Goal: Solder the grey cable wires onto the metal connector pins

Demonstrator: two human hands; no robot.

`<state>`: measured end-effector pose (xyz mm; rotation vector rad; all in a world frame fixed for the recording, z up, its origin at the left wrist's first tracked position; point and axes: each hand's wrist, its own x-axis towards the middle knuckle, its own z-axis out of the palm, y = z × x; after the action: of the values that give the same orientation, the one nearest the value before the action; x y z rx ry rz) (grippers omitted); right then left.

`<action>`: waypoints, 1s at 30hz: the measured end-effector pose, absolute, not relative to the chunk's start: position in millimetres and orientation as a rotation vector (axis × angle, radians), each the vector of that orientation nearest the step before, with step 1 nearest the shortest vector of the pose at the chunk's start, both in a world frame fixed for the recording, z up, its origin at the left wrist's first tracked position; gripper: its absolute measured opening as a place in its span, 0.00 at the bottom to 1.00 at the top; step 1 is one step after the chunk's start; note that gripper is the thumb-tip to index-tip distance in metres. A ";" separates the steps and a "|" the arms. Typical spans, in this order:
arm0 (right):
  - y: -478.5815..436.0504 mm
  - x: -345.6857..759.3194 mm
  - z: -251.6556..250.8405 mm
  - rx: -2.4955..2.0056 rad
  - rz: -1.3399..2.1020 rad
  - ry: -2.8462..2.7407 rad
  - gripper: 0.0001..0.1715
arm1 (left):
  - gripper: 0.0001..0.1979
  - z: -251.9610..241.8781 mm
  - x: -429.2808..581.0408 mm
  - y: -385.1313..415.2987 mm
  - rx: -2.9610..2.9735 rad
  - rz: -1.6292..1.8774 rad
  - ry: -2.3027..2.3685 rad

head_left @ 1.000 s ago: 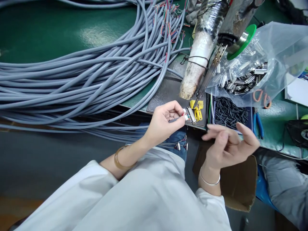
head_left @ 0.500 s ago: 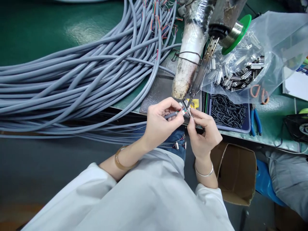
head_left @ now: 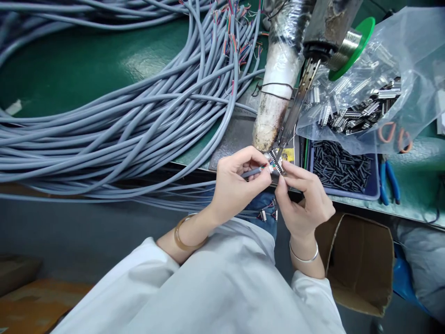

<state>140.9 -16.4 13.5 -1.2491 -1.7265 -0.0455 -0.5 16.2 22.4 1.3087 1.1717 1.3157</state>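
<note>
Head view — hands (head_left: 239,181) near connector (head_left: 276,162), left pinching gray cable (head_left: 251,173).

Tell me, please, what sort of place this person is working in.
Most likely a cable-assembly bench in a workshop or factory. What suggests it: a heap of grey cables with bared coloured wires at one end, what looks like a soldering iron, and metal connectors in a clear bag.

Orange scissor handles (head_left: 400,141) near blue plier handles (head_left: 392,183), open cardboard box (head_left: 361,266) below bench (head_left: 426,197)
</note>
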 end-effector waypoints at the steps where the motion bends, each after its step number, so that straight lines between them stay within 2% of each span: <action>1: -17.1 141.3 12.7 -1.242 -0.062 -1.746 0.11 | 0.03 22.5 -0.4 16.5 1.294 1.294 1.170; 8: -25.8 148.8 8.5 -1.254 -0.020 -1.699 0.10 | 0.04 20.4 -1.2 11.0 1.269 1.212 1.108; 13: -29.5 157.9 22.7 -1.408 0.402 -1.584 0.04 | 0.04 24.1 -13.4 3.1 1.539 1.062 0.897; 17: -27.5 157.4 35.6 -1.364 0.597 -1.656 0.08 | 0.03 23.1 -21.7 -0.1 1.548 1.015 0.824; 19: -28.4 154.4 37.7 -1.296 0.508 -1.677 0.08 | 0.02 21.2 -24.1 1.0 1.353 0.972 0.845; 25: -37.6 148.0 25.4 -1.105 -0.137 -1.874 0.12 | 0.11 18.2 -31.1 12.1 0.866 0.864 0.689; 30: -38.9 146.1 10.9 -1.106 -0.145 -1.874 0.13 | 0.11 19.1 -32.6 15.8 0.749 0.856 0.675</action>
<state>146.1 -38.9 10.9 -1.1056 -1.8735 -0.1450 -32.6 15.8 19.1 0.7491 0.6751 0.8560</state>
